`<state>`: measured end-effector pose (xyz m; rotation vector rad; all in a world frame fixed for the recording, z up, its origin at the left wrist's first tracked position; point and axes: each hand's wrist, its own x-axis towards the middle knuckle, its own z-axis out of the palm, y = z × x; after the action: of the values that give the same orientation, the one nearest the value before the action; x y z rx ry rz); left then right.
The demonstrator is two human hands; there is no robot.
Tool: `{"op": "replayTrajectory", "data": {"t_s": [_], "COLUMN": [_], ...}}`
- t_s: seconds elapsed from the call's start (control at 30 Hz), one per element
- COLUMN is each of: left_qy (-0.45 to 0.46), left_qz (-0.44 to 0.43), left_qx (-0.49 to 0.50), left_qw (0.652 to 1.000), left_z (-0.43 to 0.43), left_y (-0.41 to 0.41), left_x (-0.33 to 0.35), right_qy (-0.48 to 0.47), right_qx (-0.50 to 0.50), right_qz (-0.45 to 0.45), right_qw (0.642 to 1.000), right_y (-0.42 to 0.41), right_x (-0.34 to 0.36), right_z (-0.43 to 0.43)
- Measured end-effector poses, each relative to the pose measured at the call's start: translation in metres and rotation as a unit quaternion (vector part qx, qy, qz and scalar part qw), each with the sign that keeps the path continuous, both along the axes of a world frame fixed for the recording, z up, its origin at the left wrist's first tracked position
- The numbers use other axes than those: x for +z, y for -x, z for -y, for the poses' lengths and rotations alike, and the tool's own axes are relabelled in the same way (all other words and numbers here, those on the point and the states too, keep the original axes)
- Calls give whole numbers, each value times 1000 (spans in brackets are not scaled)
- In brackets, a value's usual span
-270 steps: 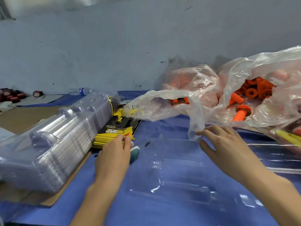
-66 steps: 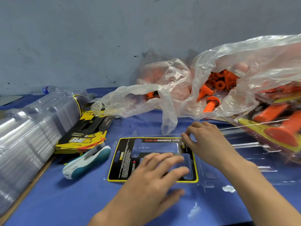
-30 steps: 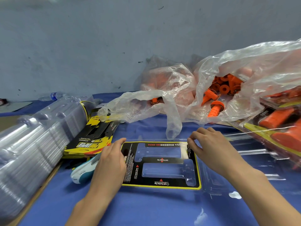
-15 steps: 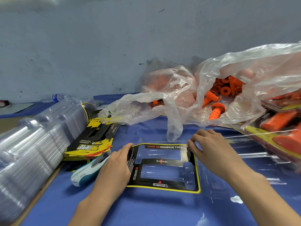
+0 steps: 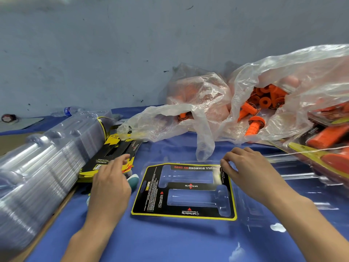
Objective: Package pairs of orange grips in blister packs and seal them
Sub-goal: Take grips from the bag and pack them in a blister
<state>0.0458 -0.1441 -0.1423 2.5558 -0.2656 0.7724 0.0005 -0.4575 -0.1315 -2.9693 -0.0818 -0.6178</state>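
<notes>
Head view: the card (image 5: 184,191) lies in the clear blister (image 5: 251,208) between the hands, its two pockets empty; the right hand (image 5: 249,174) curls its fingers on the card's far right corner, seemingly pinching it to seat it in the tray; the left hand (image 5: 111,184), fingers loosely straight and holding nothing, reaches over the stapler (image 5: 134,183) toward the card stack (image 5: 113,156) just beyond it, the fingertips blurred; the grips (image 5: 255,127) sit in the open bag (image 5: 294,76) beyond the right hand, likely kept within easy reach for loading.
</notes>
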Motion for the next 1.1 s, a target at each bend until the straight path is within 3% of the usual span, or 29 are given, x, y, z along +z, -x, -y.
{"op": "replayTrajectory", "data": {"t_s": [0.23,0.6,0.8,1.1], "left_qy": [68,64,69,69], "left_qz": [4,-22,-64,-92], "left_qx": [1,-72,-94,-80], "left_qw": [998,995,991,990], "left_z": [-9,-3,8,12], "left_y": [1,1,6,8], "left_x": [-2,-9,-15,-16], "right_qy": [0,28,87,63], "right_qx": [-10,-18,-8,45], "right_qz": [13,-3,8,30], "right_qw": [1000,999,996,997], "right_y": [2,3,-3,-10], "right_x": [3,5,17,30], "right_z": [-3,-2,-4,-4]}}
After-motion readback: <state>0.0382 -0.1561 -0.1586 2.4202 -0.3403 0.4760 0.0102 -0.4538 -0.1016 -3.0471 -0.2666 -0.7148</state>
